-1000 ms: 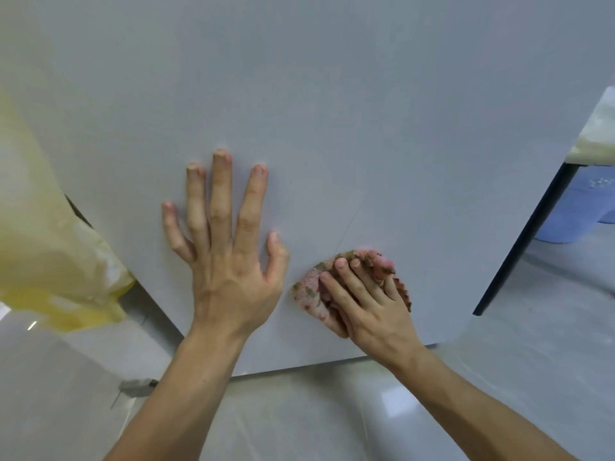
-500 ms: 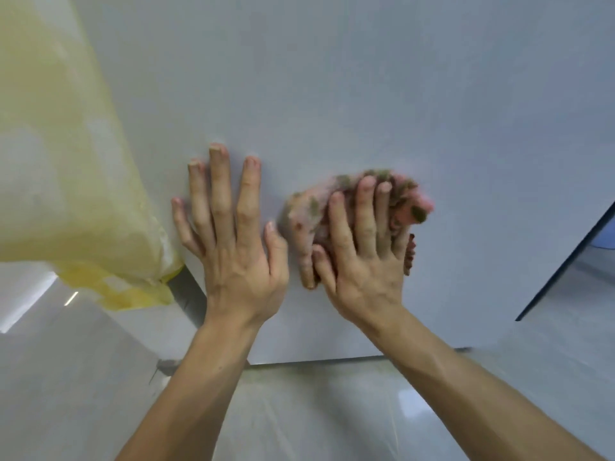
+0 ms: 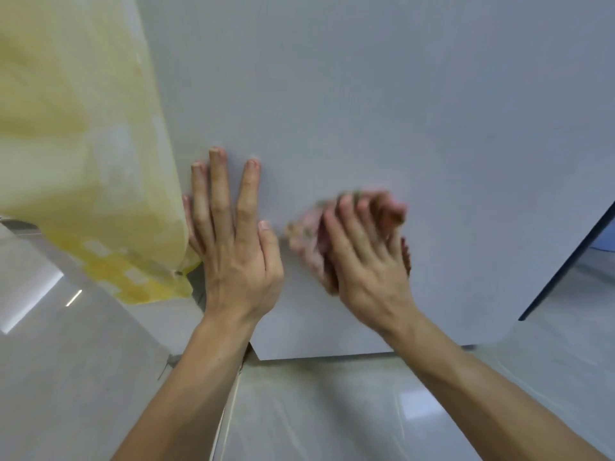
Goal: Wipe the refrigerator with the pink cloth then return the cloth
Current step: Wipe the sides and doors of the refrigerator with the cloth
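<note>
Two hands on smooth pale-grey refrigerator panel [image 3: 399, 111]: left hand [image 3: 236, 257] flat, fingers straight, probably bracing; right hand [image 3: 366, 261] curled round wadded pink cloth [image 3: 306, 241], pressing it for wiping.

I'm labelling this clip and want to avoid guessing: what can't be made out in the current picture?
The pink cloth, head view: motion-blurred and mostly under the right hand, so its pattern is unreadable.
The refrigerator, head view: cut off by the top edge, its left side behind the yellow sheet.
A blue thing, head view: cropped by the right edge and the refrigerator's side; unidentifiable.
</note>
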`<action>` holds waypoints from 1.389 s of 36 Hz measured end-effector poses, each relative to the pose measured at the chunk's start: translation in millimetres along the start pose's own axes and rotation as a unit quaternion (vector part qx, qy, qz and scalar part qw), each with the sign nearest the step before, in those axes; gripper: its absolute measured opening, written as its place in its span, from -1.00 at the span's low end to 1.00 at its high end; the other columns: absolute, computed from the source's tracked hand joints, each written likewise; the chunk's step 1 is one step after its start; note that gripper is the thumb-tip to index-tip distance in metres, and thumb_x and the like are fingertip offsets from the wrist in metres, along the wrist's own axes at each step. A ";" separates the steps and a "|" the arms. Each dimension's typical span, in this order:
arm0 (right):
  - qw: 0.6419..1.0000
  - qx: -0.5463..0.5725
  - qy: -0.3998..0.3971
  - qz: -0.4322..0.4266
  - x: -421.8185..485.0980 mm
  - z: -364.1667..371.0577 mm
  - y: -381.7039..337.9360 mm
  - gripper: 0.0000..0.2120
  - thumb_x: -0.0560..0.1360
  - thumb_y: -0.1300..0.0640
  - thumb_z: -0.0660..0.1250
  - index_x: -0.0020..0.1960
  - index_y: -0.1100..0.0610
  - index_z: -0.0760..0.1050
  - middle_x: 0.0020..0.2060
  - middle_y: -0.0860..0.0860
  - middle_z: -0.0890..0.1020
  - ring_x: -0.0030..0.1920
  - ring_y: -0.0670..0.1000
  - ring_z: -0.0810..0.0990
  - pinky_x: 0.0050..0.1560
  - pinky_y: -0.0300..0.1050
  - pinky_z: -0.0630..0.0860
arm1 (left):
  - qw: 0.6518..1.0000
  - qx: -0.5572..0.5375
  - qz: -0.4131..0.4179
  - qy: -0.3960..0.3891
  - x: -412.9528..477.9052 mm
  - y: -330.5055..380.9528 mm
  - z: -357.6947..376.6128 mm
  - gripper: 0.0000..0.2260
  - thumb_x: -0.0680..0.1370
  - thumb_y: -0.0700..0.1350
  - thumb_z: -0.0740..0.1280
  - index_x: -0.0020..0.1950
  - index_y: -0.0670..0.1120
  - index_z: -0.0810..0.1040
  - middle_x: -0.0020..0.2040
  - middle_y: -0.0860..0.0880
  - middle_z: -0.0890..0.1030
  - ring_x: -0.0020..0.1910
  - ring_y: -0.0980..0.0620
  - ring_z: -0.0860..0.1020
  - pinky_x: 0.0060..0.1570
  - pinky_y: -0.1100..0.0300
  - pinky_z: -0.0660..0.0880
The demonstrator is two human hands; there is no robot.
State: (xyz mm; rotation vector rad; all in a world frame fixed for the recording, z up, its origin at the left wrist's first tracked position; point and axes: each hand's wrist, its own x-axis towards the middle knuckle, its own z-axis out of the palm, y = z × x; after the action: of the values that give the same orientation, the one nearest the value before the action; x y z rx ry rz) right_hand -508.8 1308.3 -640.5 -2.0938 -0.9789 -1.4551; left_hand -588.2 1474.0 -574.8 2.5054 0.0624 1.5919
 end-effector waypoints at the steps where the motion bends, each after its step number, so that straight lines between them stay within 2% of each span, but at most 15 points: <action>1: 0.999 0.001 0.034 0.041 23.8 -5.0 -4.7 -0.51 0.78 0.07 0.00 0.68 0.18 0.14 0.65 0.12 0.16 0.69 0.03 -0.07 0.65 0.19 -0.01 | 1.000 -0.005 -0.001 0.004 1.1 -0.3 -1.2 -0.36 0.59 -0.30 0.27 0.68 -0.16 0.22 0.69 -0.24 0.11 0.69 -0.25 0.03 0.66 -0.08 -0.13; 5: 0.980 0.028 0.112 0.162 96.8 -15.5 -25.8 -0.47 0.71 0.14 0.10 0.62 0.33 0.20 0.59 0.38 0.26 0.67 0.26 0.06 0.62 0.35 -0.07 | 0.999 -0.039 -0.007 0.035 8.6 -5.6 -9.9 -0.42 0.60 -0.39 0.23 0.63 -0.31 0.23 0.65 -0.37 0.14 0.69 -0.25 0.02 0.66 0.05 -0.14; 9: 0.969 -0.012 0.137 0.207 114.2 -4.8 -47.1 -0.43 0.67 0.10 0.16 0.61 0.33 0.23 0.57 0.41 0.27 0.60 0.39 0.17 0.62 0.32 -0.13 | 0.997 -0.072 -0.010 0.036 15.2 -18.3 -19.5 -0.42 0.58 -0.53 0.22 0.61 -0.38 0.22 0.63 -0.42 0.15 0.67 0.22 -0.13 0.63 0.26 -0.12; 12: 0.980 -0.031 0.116 0.161 102.0 7.2 -55.9 -0.39 0.70 -0.07 0.12 0.64 0.24 0.19 0.59 0.34 0.28 0.62 0.30 0.14 0.63 0.21 -0.20 | 0.996 -0.078 -0.003 0.034 13.3 -24.3 -23.3 -0.42 0.54 -0.61 0.19 0.56 -0.44 0.25 0.58 -0.48 0.19 0.63 0.35 -0.14 0.57 0.43 -0.08; 18: 0.999 -0.032 0.019 -0.009 21.2 45.9 -76.7 -0.33 0.67 -0.08 0.36 0.67 0.04 0.18 0.70 0.04 -0.01 0.70 -0.01 -0.01 0.69 0.06 -0.11 | 0.996 -0.087 0.000 0.030 11.3 -35.9 -17.2 -0.55 0.75 -0.19 0.00 0.60 -0.39 0.22 0.62 -0.24 0.12 0.68 0.20 -0.11 0.66 0.16 -0.06; 21: 0.997 -0.029 -0.027 -0.061 -7.4 47.6 -73.2 -0.26 0.58 0.11 0.46 0.68 0.05 0.22 0.70 0.01 0.05 0.69 -0.04 0.06 0.69 0.03 -0.05 | 0.997 -0.080 0.004 0.018 7.7 -40.8 -17.7 -0.48 0.63 -0.45 0.13 0.61 -0.38 0.20 0.64 -0.19 0.11 0.69 0.16 -0.10 0.67 0.09 -0.05; 24: 0.994 -0.018 -0.068 -0.089 -9.1 39.1 -66.8 -0.29 0.58 0.30 0.28 0.69 0.06 0.18 0.70 -0.02 0.03 0.69 -0.06 0.05 0.69 0.01 -0.09 | 0.996 -0.083 -0.008 0.023 6.4 -48.4 -17.8 -0.42 0.58 -0.51 0.14 0.62 -0.36 0.20 0.65 -0.03 0.07 0.68 0.19 -0.07 0.67 0.07 0.00; 28: 0.997 0.003 -0.039 -0.060 14.8 29.0 -64.2 -0.26 0.55 0.42 0.26 0.68 0.08 0.20 0.68 0.00 0.09 0.69 -0.03 0.07 0.69 0.06 -0.05 | 0.993 -0.114 -0.030 0.022 6.7 -53.8 -20.9 -0.48 0.68 -0.31 0.06 0.67 -0.27 0.14 0.66 0.09 -0.01 0.70 0.05 -0.01 0.65 -0.26 0.09; 31: 0.998 0.018 0.055 0.025 68.4 18.7 -66.9 -0.26 0.56 0.37 0.42 0.65 0.14 0.22 0.65 0.09 0.14 0.69 0.05 0.04 0.68 0.14 -0.02 | 0.991 -0.126 -0.029 0.024 8.4 -51.6 -26.3 -0.50 0.72 -0.22 0.04 0.67 -0.25 0.11 0.66 0.05 0.03 0.70 0.03 0.01 0.65 -0.25 0.07; 35: 0.986 0.009 0.132 0.099 128.5 14.9 -84.4 -0.44 0.66 0.25 0.35 0.62 0.20 0.29 0.60 0.21 0.34 0.63 0.19 0.25 0.66 0.15 -0.11 | 0.987 -0.152 -0.019 0.040 10.6 -48.6 -31.4 -0.51 0.72 -0.20 0.02 0.66 -0.29 0.09 0.66 0.21 -0.01 0.69 0.13 0.01 0.67 -0.10 0.06; 38: 0.983 0.008 0.148 0.111 131.6 22.1 -98.3 -0.48 0.68 0.23 0.27 0.62 0.19 0.29 0.60 0.19 0.33 0.63 0.16 0.26 0.66 0.12 -0.10 | 0.984 -0.170 -0.022 0.057 11.7 -50.9 -31.1 -0.53 0.77 -0.06 -0.04 0.66 -0.22 0.08 0.66 0.25 0.02 0.70 0.06 0.05 0.64 -0.26 0.11; 41: 0.992 0.069 0.101 0.037 111.0 34.5 -108.3 -0.50 0.70 0.15 0.30 0.61 0.16 0.32 0.61 0.09 0.26 0.65 0.02 0.22 0.68 0.08 0.00 | 0.982 -0.163 -0.047 0.080 11.7 -52.7 -28.3 -0.49 0.79 0.04 -0.08 0.66 -0.21 0.13 0.64 0.03 0.15 0.68 -0.04 0.13 0.62 -0.32 0.13; 44: 0.993 0.099 0.006 -0.067 57.6 56.2 -113.5 -0.53 0.64 0.28 0.30 0.55 0.20 0.42 0.50 0.09 0.51 0.55 0.03 0.42 0.68 0.06 0.07 | 0.981 -0.164 -0.049 0.089 11.1 -50.3 -25.7 -0.56 0.79 -0.04 -0.04 0.66 -0.13 0.15 0.64 0.17 0.15 0.65 0.23 0.08 0.65 0.00 0.09; 46: 0.986 0.095 -0.073 -0.119 16.1 64.7 -108.4 -0.59 0.66 0.33 0.14 0.46 0.22 0.51 0.39 0.07 0.62 0.48 0.02 0.45 0.69 0.04 0.05 | 0.983 -0.167 -0.039 0.071 10.2 -48.9 -23.3 -0.54 0.74 -0.16 -0.01 0.64 -0.25 0.15 0.64 0.21 0.08 0.66 0.25 0.05 0.66 0.08 0.05; 50: 0.962 0.056 -0.191 -0.185 -37.6 54.9 -79.6 -0.44 0.69 0.31 -0.13 0.56 0.13 0.42 0.57 -0.02 0.35 0.56 -0.07 0.35 0.69 0.00 -0.03 | 0.985 -0.157 -0.047 0.044 6.0 -50.5 -20.8 -0.51 0.73 -0.17 0.00 0.65 -0.31 0.14 0.63 0.23 0.03 0.66 0.25 0.02 0.66 0.11 0.02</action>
State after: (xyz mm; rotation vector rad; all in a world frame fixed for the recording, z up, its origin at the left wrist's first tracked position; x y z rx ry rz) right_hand -540.4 1386.8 -700.6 -2.2375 -1.6339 -1.1281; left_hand -601.5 1527.0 -569.3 2.1613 -0.0540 1.5389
